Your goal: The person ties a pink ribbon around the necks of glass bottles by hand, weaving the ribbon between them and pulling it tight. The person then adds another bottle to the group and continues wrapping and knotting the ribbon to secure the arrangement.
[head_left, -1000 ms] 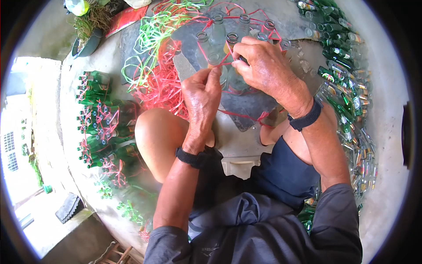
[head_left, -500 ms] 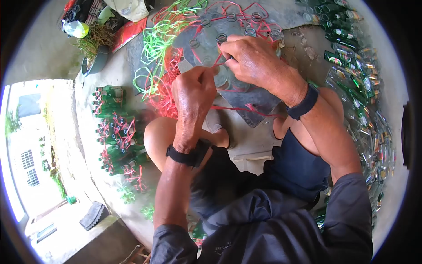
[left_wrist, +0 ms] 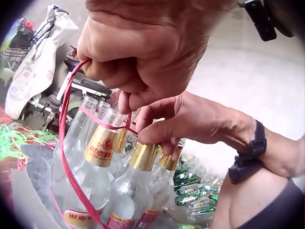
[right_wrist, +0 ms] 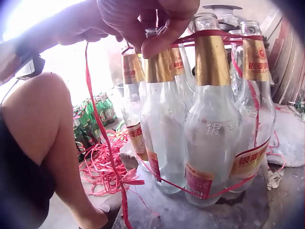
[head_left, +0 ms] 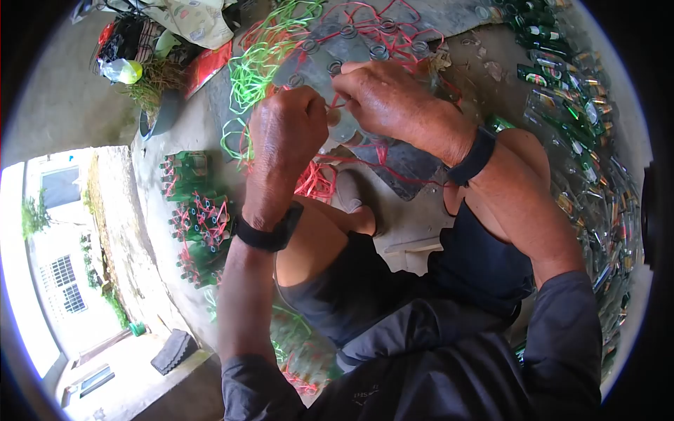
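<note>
Clear glass bottles [right_wrist: 209, 112] with gold neck foil stand upright in a tight bundle. Red plastic strap [right_wrist: 203, 35] runs round their necks, and another loop [right_wrist: 212, 194] circles them low down. My left hand [head_left: 289, 130] is curled in a fist around a strap end, just left of the necks; a long red length [left_wrist: 64, 126] hangs from it in the left wrist view. Close beside it, my right hand [head_left: 404, 102] pinches the strap between thumb and fingers at a near bottle's neck. The pinched spot is partly hidden by the fingers.
Beneath the bottles lies a dark grey slab [head_left: 404, 168]. Tangled green strap [head_left: 263, 67] and red strap [right_wrist: 107, 164] lie at its left. Bundled green bottles [head_left: 188, 175] stand farther left; many loose bottles [head_left: 562, 126] lie along the right. My knees flank the slab.
My left hand has turned from thumb side up to knuckles up and shifted left in the head view. The right hand stays at the necks. The head view has swung, showing more at the left.
</note>
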